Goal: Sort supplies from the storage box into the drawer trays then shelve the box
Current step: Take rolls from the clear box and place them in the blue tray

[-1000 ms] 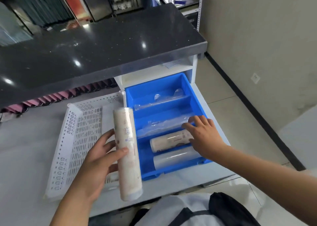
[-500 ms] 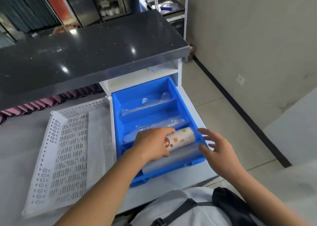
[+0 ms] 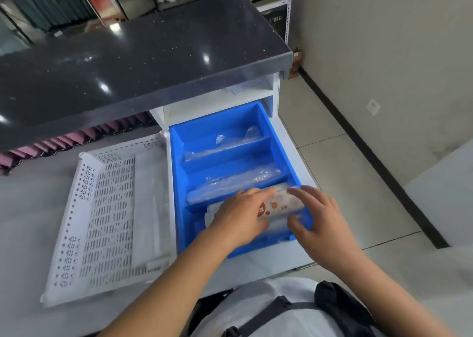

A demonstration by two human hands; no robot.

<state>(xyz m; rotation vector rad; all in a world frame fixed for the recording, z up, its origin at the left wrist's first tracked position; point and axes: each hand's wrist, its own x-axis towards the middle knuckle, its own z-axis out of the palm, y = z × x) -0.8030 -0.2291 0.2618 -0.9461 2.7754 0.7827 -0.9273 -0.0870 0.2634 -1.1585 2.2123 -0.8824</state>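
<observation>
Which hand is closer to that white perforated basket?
Left. The left hand rests on the printed roll in the blue tray, just beside the white basket. The right hand is farther over, at the roll's other end.

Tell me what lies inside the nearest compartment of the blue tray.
Printed rolls lie across it, with both hands on them: left hand, right hand. What lies beneath is covered.

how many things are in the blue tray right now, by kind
printed rolls: at least 1 in the near compartment, with more rolls under the hands that cannot be counted
clear plastic packs: 2, one in the far compartment, one in the middle
total: at least 3
</observation>
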